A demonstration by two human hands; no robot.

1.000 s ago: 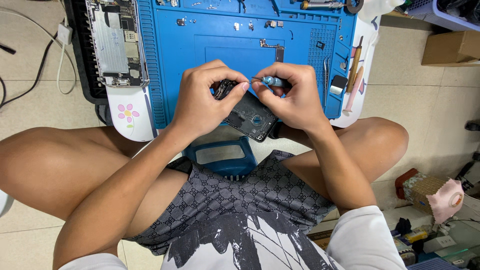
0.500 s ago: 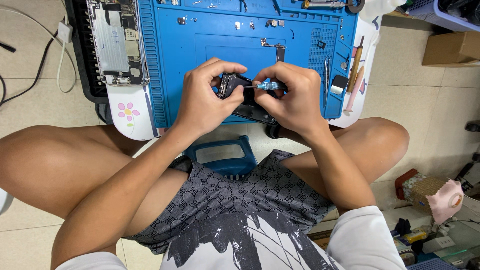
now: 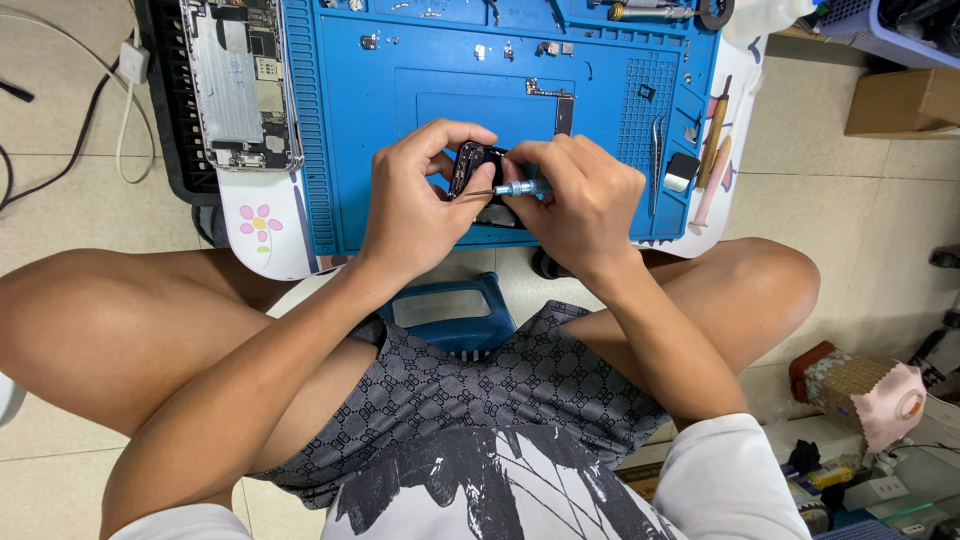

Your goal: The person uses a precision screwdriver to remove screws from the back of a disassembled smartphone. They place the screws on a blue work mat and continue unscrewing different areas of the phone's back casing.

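Note:
My left hand [image 3: 418,205] grips a small black phone part [image 3: 473,165] over the near edge of a blue repair mat [image 3: 400,80]. My right hand [image 3: 585,205] holds a small blue-handled screwdriver [image 3: 518,188], whose thin tip points left and touches the black part near my left thumb. Both hands meet above the mat's front edge, and my fingers hide most of the part.
An opened phone body [image 3: 240,85] lies at the mat's left side on a dark tray. Tweezers [image 3: 655,150], a pink tool [image 3: 708,180] and small parts sit on the mat's right. A blue stool [image 3: 450,315] shows between my knees. A cardboard box [image 3: 905,100] stands at right.
Both hands have shifted slightly up and away over the mat. The black part has been turned more upright in my left hand, and the screwdriver now lies level against it.

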